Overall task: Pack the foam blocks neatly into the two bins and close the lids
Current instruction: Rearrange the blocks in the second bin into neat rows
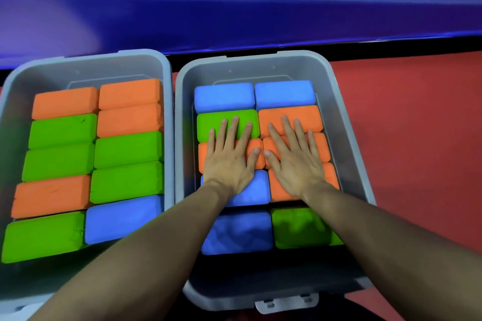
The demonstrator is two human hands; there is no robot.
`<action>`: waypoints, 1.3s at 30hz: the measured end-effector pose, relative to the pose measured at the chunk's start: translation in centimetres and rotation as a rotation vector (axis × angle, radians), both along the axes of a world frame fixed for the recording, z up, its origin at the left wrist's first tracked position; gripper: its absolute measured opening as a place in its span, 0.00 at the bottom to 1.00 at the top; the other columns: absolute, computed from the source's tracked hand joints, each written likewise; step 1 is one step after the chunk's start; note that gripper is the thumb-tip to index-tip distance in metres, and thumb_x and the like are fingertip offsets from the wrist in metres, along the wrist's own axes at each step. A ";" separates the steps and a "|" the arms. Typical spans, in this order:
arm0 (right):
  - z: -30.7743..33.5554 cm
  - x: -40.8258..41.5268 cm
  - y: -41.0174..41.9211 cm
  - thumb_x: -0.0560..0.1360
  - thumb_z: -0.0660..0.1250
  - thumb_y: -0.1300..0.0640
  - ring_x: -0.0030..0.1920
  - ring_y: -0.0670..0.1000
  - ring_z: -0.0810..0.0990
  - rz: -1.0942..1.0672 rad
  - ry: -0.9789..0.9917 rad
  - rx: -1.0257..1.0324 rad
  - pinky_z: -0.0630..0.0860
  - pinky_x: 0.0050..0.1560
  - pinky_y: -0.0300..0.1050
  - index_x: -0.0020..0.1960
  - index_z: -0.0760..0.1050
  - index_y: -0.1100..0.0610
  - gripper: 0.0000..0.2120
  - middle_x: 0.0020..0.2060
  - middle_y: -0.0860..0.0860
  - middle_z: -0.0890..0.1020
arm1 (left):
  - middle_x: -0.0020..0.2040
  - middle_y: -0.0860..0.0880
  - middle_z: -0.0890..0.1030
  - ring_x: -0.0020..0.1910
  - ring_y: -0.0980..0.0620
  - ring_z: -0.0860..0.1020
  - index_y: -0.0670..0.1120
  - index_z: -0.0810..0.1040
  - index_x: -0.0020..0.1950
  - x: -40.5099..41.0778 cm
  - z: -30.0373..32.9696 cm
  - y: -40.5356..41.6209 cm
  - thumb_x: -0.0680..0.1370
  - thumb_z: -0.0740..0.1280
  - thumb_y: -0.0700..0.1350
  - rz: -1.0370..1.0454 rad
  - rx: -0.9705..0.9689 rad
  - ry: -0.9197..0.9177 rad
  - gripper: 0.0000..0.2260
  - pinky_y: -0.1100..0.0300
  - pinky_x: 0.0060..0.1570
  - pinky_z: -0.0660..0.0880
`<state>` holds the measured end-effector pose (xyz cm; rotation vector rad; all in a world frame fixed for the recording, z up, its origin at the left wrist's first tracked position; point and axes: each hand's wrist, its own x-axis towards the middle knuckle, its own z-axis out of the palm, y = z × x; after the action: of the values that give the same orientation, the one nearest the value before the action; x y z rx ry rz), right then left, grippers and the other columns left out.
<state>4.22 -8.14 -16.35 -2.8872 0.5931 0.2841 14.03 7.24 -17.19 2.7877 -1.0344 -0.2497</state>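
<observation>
Two grey plastic bins stand side by side, both without lids on. The left bin [167, 101] holds two columns of orange, green and blue foam blocks. The right bin [339, 101] is also filled with several blocks in two columns. My left hand [229, 159] lies flat with spread fingers on a green block [208, 122] and the orange block below it. My right hand [294, 159] lies flat on the orange blocks [310, 117] of the right column. Both palms press down; neither grips anything.
The bins sit on a red surface [417, 125]. A blue wall [234, 8] rises behind them, past a black strip. A grey latch [287, 302] sticks out from the right bin's near edge. No lids are in view.
</observation>
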 end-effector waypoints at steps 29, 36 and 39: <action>0.6 -3.6 0.2 0.80 0.44 0.37 0.81 0.56 0.49 0.130 0.021 -0.116 0.47 0.79 0.60 0.81 0.55 0.50 0.33 0.82 0.52 0.53 | 0.84 0.47 0.52 0.82 0.41 0.46 0.56 0.55 0.83 -2.6 0.6 3.2 0.78 0.46 0.66 0.025 -0.046 0.096 0.34 0.42 0.79 0.41; 5.0 3.6 9.8 0.78 0.49 0.44 0.79 0.57 0.59 0.305 -0.097 -0.026 0.52 0.77 0.60 0.79 0.63 0.55 0.32 0.79 0.55 0.63 | 0.80 0.39 0.61 0.80 0.41 0.59 0.41 0.69 0.76 2.3 8.0 7.5 0.83 0.59 0.51 -0.045 -0.469 0.211 0.24 0.47 0.79 0.56; 7.4 7.7 16.4 0.76 0.52 0.46 0.79 0.58 0.57 0.396 -0.141 -0.004 0.51 0.78 0.60 0.80 0.59 0.55 0.33 0.78 0.56 0.63 | 0.77 0.38 0.68 0.75 0.41 0.66 0.40 0.74 0.72 5.8 12.0 11.8 0.82 0.62 0.47 -0.063 -0.533 0.045 0.20 0.50 0.76 0.61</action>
<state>11.93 8.25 -8.95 -2.9758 -0.0061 0.1285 19.81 19.07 -5.16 2.2652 -1.0024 -0.0333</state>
